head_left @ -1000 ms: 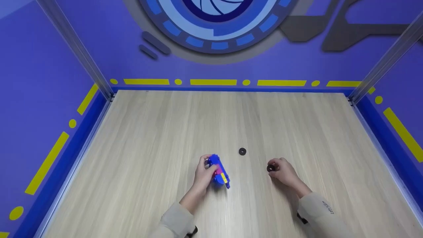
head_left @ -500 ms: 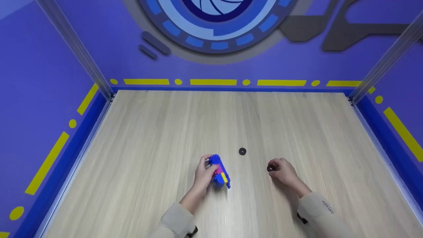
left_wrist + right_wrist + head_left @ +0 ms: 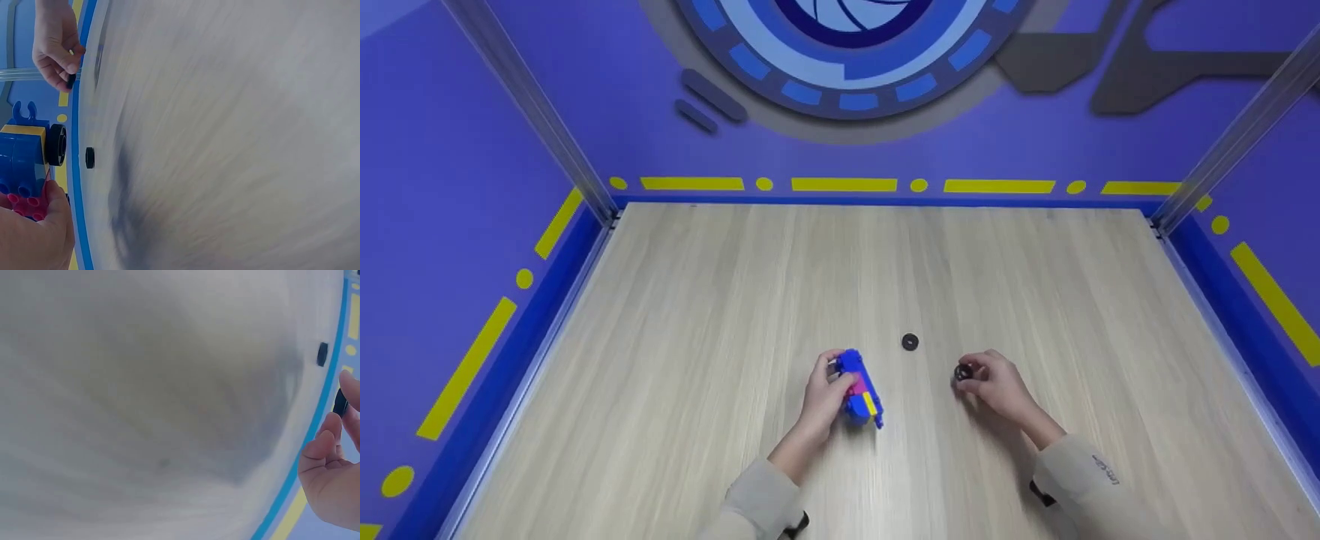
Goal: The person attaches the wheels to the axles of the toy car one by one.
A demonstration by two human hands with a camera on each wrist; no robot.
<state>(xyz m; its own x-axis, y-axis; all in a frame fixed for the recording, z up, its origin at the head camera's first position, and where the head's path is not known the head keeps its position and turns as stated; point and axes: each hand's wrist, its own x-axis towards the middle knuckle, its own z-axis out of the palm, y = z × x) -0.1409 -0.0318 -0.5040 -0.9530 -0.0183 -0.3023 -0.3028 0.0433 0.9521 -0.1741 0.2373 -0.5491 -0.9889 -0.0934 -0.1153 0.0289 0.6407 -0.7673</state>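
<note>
In the head view my left hand [image 3: 823, 397] grips a toy vehicle [image 3: 861, 411] built of blue, pink and yellow blocks. One black wheel [image 3: 54, 145] sits on the vehicle's side in the left wrist view, by a blue hook-shaped end; the hand covers part of the body. To the right, my right hand [image 3: 1003, 388] pinches a loose black wheel [image 3: 961, 372] between thumb and fingers, apart from the vehicle. A second loose wheel [image 3: 905, 343] lies flat on the table, between the hands and a little farther away.
The wooden tabletop [image 3: 735, 300] stretches out around the hands. Blue panels with yellow markings [image 3: 844, 184] stand along the back and both sides, joined by metal posts [image 3: 532, 112] at the far corners.
My right hand has shifted slightly left and away from me, turning the pinched wheel so its face shows more. The left hand and vehicle stay nearly still.
</note>
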